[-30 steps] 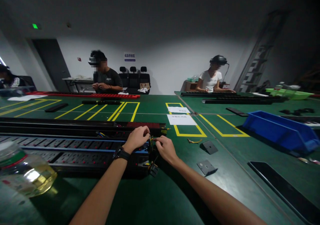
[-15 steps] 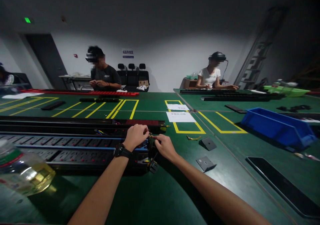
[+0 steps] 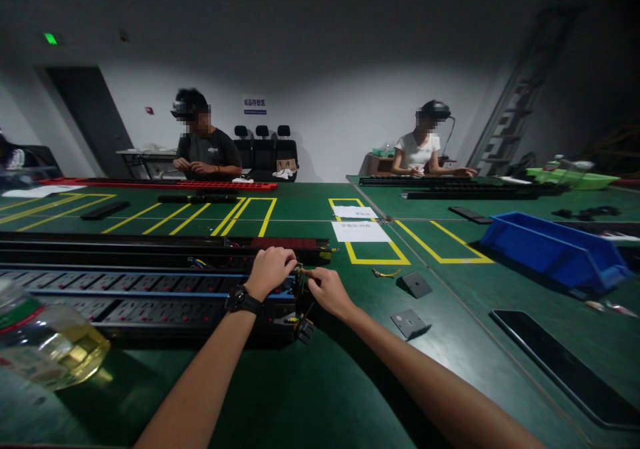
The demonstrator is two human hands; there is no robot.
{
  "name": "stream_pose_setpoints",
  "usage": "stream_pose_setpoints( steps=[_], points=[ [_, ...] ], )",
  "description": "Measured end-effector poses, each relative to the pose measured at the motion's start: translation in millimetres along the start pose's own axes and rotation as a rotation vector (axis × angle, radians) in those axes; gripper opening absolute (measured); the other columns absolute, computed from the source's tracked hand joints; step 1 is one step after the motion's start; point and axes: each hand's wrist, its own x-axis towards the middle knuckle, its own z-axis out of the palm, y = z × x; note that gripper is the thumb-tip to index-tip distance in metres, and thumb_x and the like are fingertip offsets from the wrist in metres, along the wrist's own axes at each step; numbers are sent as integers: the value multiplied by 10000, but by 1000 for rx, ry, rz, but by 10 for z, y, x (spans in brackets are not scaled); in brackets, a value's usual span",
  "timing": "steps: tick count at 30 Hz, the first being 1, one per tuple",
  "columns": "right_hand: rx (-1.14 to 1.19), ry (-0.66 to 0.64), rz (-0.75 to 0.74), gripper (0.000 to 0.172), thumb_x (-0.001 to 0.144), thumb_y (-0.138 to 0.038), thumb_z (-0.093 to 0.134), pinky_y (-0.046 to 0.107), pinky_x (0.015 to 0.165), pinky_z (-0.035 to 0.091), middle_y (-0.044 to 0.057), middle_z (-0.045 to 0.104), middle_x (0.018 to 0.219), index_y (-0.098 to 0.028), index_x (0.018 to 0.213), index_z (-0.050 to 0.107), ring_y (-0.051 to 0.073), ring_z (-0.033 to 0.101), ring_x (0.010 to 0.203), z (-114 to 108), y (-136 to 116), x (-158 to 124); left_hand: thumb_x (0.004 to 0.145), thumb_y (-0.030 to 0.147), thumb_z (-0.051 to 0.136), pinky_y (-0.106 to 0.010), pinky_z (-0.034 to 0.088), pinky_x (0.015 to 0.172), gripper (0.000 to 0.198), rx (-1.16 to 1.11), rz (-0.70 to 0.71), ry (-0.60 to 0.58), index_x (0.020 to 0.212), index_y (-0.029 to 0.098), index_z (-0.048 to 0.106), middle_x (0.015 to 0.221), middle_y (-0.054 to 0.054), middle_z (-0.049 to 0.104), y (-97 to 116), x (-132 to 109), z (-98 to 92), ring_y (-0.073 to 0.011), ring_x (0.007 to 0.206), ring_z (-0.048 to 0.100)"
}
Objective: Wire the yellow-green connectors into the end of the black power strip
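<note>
Long black power strips point(image 3: 165, 284) with rows of sockets and red lights lie side by side on the green table. At their right end my left hand point(image 3: 273, 272), a black watch on its wrist, is closed with fingertips pinched over the end of a strip. Facing it, my right hand point(image 3: 327, 290) is closed, its index finger pointing at the same end. Thin wires point(image 3: 300, 269) show between the fingertips; which hand grips them is too small to make out. A black plug-like part point(image 3: 305, 330) hangs at the near strip's end.
A bottle of yellow liquid point(image 3: 55, 342) stands at the left. Two black brackets point(image 3: 414, 284), a short yellow wire point(image 3: 386, 274), a phone point(image 3: 560, 362) and a blue bin point(image 3: 555, 249) lie to the right. Two people point(image 3: 213, 149) sit across the table.
Both hands stay at the strip's end with almost the same pose. The whole view has shifted very slightly.
</note>
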Motion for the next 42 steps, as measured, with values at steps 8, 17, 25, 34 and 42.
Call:
stream_pose_setpoints(
  steps=[8, 17, 25, 34, 42],
  points=[
    [34, -33, -21, 466, 864, -93, 514, 314, 834, 530, 100, 812, 1023, -170, 1225, 798, 238, 728, 882, 5, 29, -2, 985, 320, 577, -344, 453, 868, 224, 52, 25, 23, 992, 227, 781, 1017, -86, 779, 1, -2, -18, -265, 1001, 685],
    [59, -33, -27, 475, 854, -90, 520, 315, 831, 527, 106, 816, 1036, -154, 1239, 790, 235, 725, 872, 21, 51, 2, 946, 319, 591, -311, 492, 814, 213, 22, 4, 44, 954, 239, 789, 980, -57, 793, -24, 7, -16, -232, 936, 711],
    [37, -8, -23, 462, 860, -96, 518, 298, 769, 500, 91, 810, 954, -164, 1219, 801, 216, 700, 808, 27, 68, -2, 928, 331, 600, -276, 491, 746, 227, -84, -13, 22, 918, 260, 815, 935, -22, 817, -15, 3, -37, -208, 890, 734],
    [71, -17, -41, 474, 852, -91, 513, 302, 802, 511, 102, 817, 1020, -154, 1227, 796, 227, 720, 845, 17, 63, -1, 940, 322, 583, -317, 549, 886, 265, -114, 20, 10, 1031, 279, 828, 1045, -27, 827, -29, 8, 17, -242, 999, 746],
    [77, -25, -41, 467, 849, -87, 516, 313, 824, 522, 101, 819, 1043, -164, 1210, 802, 237, 726, 867, 26, 74, 5, 931, 239, 550, -341, 564, 966, 320, -226, 102, -23, 1116, 272, 809, 1130, -34, 814, -64, 37, 96, -229, 1050, 746]
  ],
)
